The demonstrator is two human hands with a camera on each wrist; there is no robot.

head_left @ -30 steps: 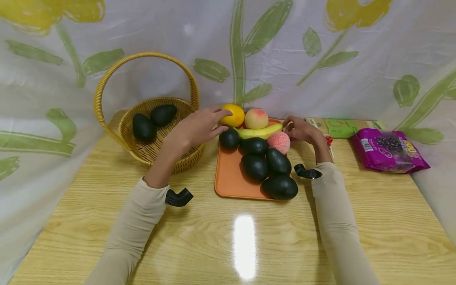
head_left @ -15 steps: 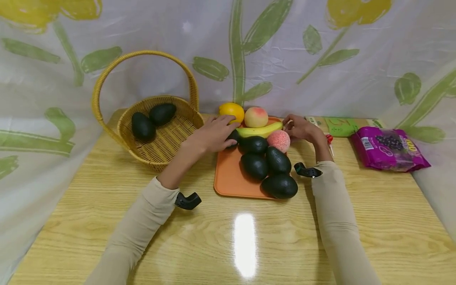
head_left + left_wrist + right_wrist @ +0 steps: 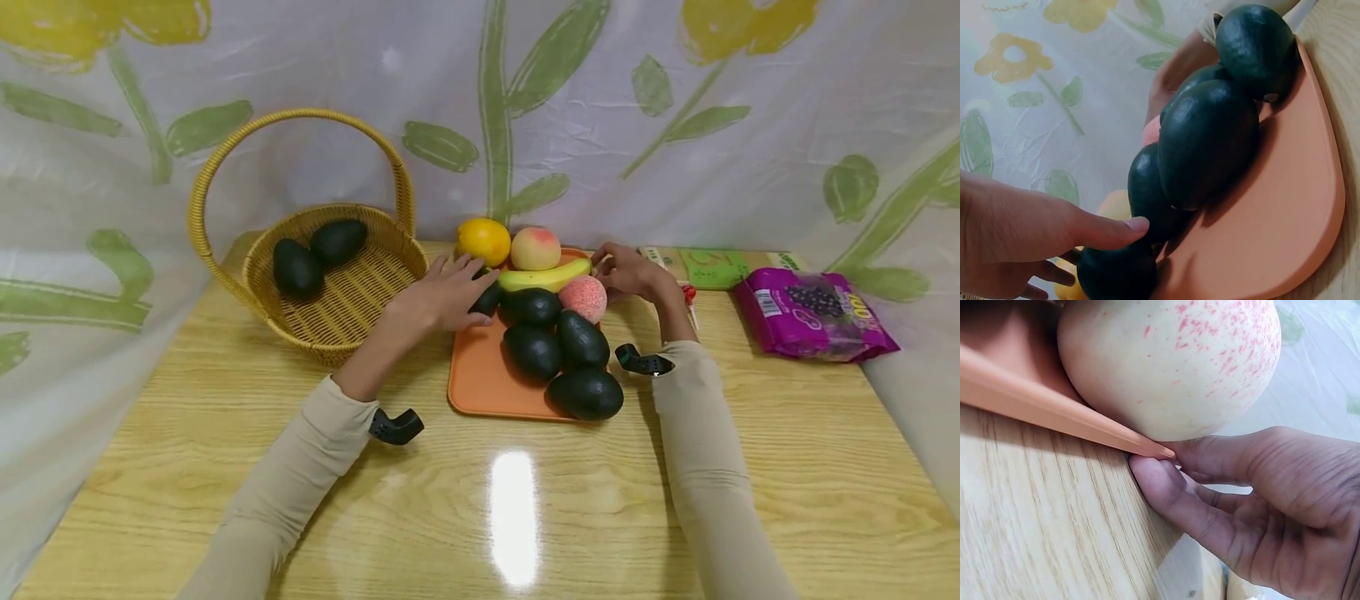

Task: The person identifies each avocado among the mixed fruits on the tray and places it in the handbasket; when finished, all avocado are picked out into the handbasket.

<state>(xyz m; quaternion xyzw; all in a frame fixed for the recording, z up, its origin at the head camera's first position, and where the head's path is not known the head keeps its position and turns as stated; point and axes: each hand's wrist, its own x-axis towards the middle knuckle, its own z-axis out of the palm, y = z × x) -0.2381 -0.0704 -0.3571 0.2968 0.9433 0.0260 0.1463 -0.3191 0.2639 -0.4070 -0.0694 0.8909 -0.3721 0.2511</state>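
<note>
My left hand (image 3: 438, 297) reaches over a dark green avocado (image 3: 487, 298) at the left of an orange tray (image 3: 480, 375). In the left wrist view its thumb extends straight over that avocado (image 3: 1116, 272), with the fingers spread on the other side. My right hand (image 3: 630, 271) pinches the tray's right edge between thumb and finger, as the right wrist view shows, beside a pink-speckled peach (image 3: 1172, 362). Several more avocados (image 3: 585, 394), a banana (image 3: 546, 276), a second peach (image 3: 536, 249) and a yellow-orange fruit (image 3: 483, 242) are grouped on or against the tray.
A wicker basket (image 3: 341, 354) with a tall handle stands left of the tray, two avocados (image 3: 297, 269) inside. To the right lie a purple grape-print package (image 3: 813, 315), a red lollipop (image 3: 688, 293) and a flat green-and-brown packet (image 3: 708, 268). A flower-print curtain (image 3: 315, 50) hangs behind.
My left hand has moved right and slightly down, from beside the yellow-orange fruit to over the leftmost avocado. My right hand has stayed at the tray's edge.
</note>
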